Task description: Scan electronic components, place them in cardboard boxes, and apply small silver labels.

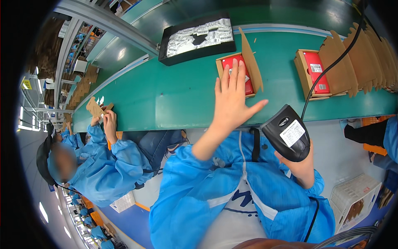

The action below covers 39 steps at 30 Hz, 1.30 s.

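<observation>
With fingers spread, my left hand (233, 99) reaches over an open cardboard box whose lid flap (251, 62) stands up on its right side. Inside lies a red box (226, 61) with a white label, partly covered by my fingers; whether they touch it I cannot tell. My right hand (302, 164) grips a black barcode scanner (290, 135) from below, in front of the table edge. Its cable (333, 64) runs up to the top right. Most of the right fingers are hidden behind the scanner.
A black tray (166, 58) of white labels stands at the back of the green table (182, 95). Right of me sits another cardboard box with red boxes (317, 70), beside several open cartons (356, 62). A co-worker (107, 166) handles cardboard at left. A white crate (352, 199) stands low at right.
</observation>
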Each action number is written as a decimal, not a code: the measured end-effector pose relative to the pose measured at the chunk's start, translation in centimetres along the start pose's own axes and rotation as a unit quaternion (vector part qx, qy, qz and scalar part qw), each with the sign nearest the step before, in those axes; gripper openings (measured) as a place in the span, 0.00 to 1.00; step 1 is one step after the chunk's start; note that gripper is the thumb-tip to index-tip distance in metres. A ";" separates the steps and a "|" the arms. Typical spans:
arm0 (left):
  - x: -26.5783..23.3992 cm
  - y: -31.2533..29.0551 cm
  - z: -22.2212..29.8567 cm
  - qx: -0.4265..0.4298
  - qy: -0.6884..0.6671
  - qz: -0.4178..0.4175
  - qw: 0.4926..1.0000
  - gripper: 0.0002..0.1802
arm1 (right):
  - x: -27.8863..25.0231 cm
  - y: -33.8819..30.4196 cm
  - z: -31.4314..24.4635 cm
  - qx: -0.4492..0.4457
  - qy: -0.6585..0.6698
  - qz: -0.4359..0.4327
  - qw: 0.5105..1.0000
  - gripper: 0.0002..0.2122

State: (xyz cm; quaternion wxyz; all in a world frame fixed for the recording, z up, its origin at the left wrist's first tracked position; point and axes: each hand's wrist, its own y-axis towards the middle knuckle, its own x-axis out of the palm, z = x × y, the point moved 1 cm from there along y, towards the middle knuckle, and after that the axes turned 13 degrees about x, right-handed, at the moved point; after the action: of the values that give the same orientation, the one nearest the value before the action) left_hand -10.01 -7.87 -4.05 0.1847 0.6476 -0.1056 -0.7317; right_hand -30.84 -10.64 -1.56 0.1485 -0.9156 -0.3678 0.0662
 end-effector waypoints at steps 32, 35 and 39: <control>9.3 12.1 4.5 -0.132 -0.646 -0.126 0.741 0.40 | -4.6 -4.1 4.2 -0.036 0.018 0.240 0.970 0.09; 8.4 11.1 2.9 -0.156 -0.692 -0.102 0.697 0.29 | -4.0 -2.8 4.0 0.002 0.043 0.233 0.972 0.08; 6.3 7.8 -0.8 -0.213 -0.719 -0.053 0.659 0.23 | -2.3 -0.8 4.4 -0.011 0.069 0.173 0.982 0.06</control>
State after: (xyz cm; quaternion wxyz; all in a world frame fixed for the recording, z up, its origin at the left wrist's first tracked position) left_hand -8.75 -17.47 -6.85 0.1454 -0.1328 -0.0122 -0.9803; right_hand -34.09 -10.71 -5.42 0.1501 -0.9692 -0.1937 0.0231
